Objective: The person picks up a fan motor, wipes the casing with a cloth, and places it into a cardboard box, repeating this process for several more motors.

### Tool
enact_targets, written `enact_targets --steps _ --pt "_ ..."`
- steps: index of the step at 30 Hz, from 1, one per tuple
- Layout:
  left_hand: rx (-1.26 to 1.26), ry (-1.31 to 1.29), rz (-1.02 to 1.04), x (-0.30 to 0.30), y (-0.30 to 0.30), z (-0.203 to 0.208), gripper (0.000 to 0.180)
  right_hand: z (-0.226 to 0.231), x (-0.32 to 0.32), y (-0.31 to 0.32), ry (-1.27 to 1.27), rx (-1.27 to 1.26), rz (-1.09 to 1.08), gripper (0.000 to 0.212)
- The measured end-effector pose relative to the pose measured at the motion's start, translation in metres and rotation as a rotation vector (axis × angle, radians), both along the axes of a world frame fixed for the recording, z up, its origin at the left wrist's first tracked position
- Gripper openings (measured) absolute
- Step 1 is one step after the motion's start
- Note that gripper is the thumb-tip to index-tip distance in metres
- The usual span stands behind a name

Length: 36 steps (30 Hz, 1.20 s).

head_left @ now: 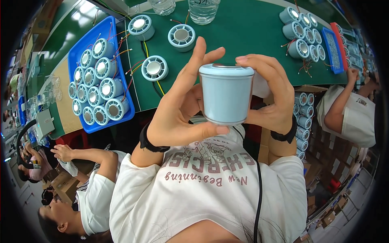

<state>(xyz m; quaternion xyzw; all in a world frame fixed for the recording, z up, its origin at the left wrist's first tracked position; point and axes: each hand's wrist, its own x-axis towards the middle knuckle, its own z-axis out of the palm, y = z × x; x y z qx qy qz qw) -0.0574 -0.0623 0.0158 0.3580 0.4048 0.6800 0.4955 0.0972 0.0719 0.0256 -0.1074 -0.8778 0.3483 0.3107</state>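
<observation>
Pale-blue canister (pixel 227 97) | upright | held between left grip (pixel 176 108) and right grip (pixel 278 94)

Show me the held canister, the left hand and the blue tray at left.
Held canister (pixel 226 99): head view, side wall.
Left hand (pixel 172 111): head view, its middle.
Blue tray (pixel 89 41): head view, bare far end.

Cups (pixel 204 12) cropped (top edge), L hand (pixel 173 109) part. hidden
</observation>
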Motion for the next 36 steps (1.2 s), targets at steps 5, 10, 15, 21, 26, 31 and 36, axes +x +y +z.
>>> enact_targets --steps 5,10,15,21,26,31,36 --pt "0.077 -0.262 -0.184 -0.005 0.002 -0.016 0.114 0.006 0.001 -0.004 0.009 -0.015 -0.055 0.07" --pt "-0.08 -0.282 -0.165 -0.005 0.002 -0.011 0.114 0.012 0.004 -0.003 -0.037 0.061 -0.061 0.071" --pt "-0.115 -0.311 -0.121 -0.003 0.003 -0.01 0.109 0.014 0.004 0.0 -0.054 0.047 -0.056 0.071" --pt "0.133 0.292 0.123 0.005 0.004 -0.013 0.1 0.003 0.003 -0.001 -0.059 -0.097 -0.019 0.07" --pt "0.047 0.356 0.167 0.006 -0.001 -0.009 0.1 0.0 0.006 -0.001 -0.067 -0.305 -0.045 0.06" --pt "-0.098 0.562 0.263 0.003 -0.006 -0.008 0.1 0.016 0.018 0.01 -0.002 -0.071 -0.029 0.042" --pt "-0.119 0.402 0.205 0.007 -0.001 -0.007 0.095 0.025 0.024 -0.001 0.087 -0.107 -0.11 0.029"
